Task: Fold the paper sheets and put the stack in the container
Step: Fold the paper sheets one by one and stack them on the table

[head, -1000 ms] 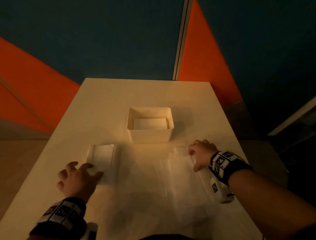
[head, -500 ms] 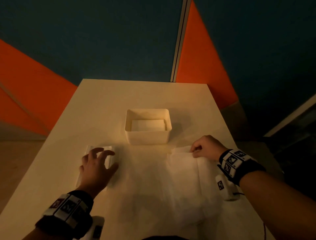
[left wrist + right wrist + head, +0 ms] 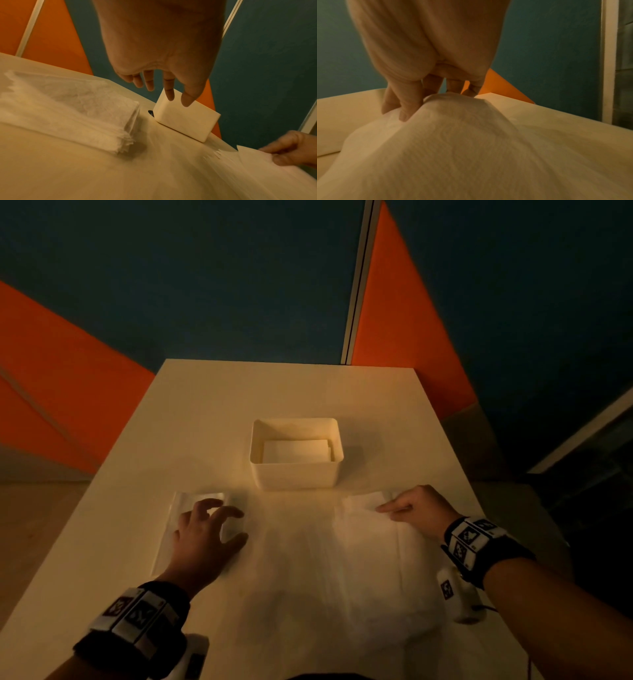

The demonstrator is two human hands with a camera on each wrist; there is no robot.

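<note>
A white, square-cornered container point(image 3: 296, 470) is seen mid-bench point(image 3: 205, 412), with folded white paper point(image 3: 294, 450) laid flat inside. A stack of folded, soft-textured sheets point(image 3: 72, 108) lies at the left — the left hand point(image 3: 205, 537) is held above it, grip spread, nothing held. An unfolded sheet point(image 3: 373, 546), thin and crinkled, is pinched at its far edge by the right hand point(image 3: 416, 508).
</note>
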